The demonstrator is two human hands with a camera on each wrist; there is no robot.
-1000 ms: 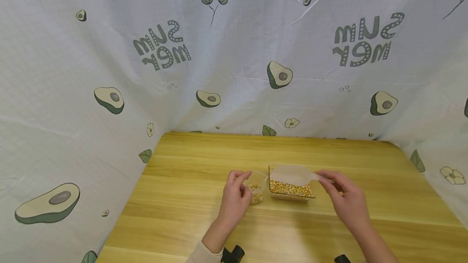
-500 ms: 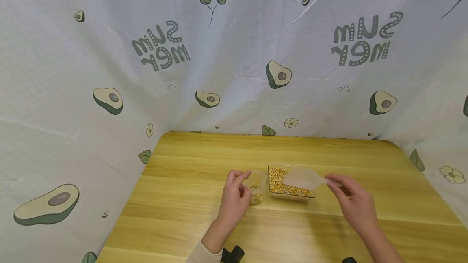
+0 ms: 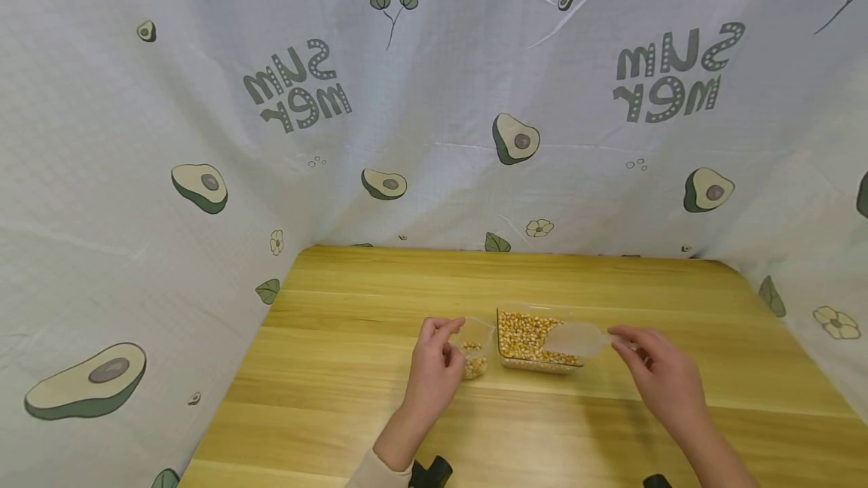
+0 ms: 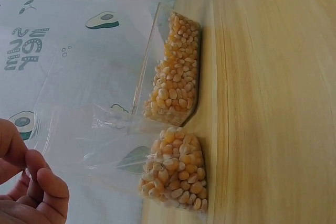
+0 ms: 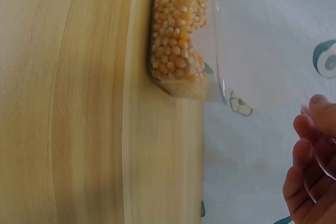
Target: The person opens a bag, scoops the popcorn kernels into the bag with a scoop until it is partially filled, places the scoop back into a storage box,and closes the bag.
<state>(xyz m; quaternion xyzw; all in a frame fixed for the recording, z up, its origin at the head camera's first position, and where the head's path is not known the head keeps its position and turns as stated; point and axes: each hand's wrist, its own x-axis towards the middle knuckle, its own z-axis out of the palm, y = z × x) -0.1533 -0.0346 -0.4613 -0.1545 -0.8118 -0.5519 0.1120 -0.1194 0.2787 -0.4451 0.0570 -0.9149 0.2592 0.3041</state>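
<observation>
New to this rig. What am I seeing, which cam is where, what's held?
No robot here, just bare-handed human work. The wide picture is from a head-worn camera looking forward and down; the other two are from left and right wrist cameras, with the scene turned sideways. On the wooden table stand a clear container of corn kernels and, beside it, a clear bag of them. The left hand pinches the bag's upper part; the right hand holds a translucent scoop by its handle, front end at the kernels in the container.
</observation>
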